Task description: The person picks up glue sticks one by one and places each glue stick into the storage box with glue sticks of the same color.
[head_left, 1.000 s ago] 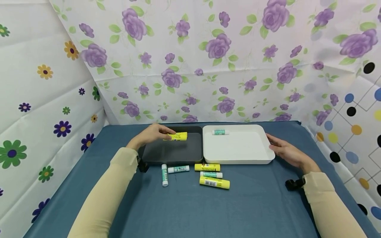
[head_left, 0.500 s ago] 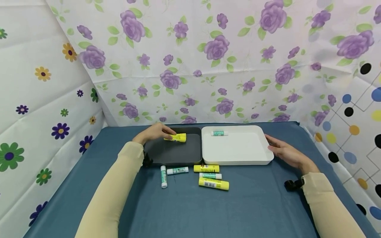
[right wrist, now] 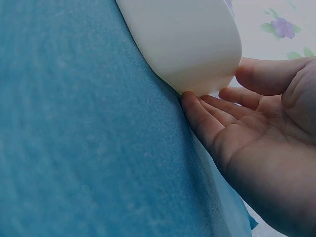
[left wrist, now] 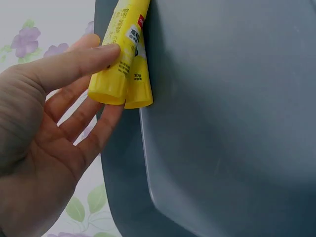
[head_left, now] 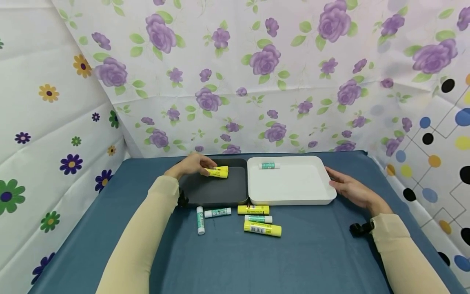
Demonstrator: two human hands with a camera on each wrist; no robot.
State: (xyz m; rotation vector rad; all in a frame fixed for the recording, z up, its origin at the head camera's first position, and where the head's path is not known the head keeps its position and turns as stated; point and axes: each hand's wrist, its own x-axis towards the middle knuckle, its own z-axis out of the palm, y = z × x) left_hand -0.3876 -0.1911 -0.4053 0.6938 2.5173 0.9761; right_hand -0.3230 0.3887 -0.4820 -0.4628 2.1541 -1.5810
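Observation:
My left hand [head_left: 192, 164] pinches a yellow glue stick [left wrist: 116, 69] between thumb and fingers, low over the far part of the dark grey tray [head_left: 224, 192]. A second yellow glue stick [left wrist: 140, 86] lies right beside it at the tray's far side, partly hidden behind the first. On the right, my right hand [head_left: 354, 190] touches the end of the white tray [head_left: 293, 183], its fingers extended against the outer wall and the thumb at the rim. A small white and green glue stick [head_left: 269, 165] lies in the white tray near its far rim.
The two trays stand side by side on a blue cloth [head_left: 220, 261]. In front of them lie two yellow glue sticks [head_left: 262, 228] and several small green-labelled ones [head_left: 200, 220]. Flowered sheeting [head_left: 235, 77] rises behind the table.
My left hand has moved a little right and lower over the dark tray, and the glue stick in it has tilted slightly. My right hand stays at the white tray's end.

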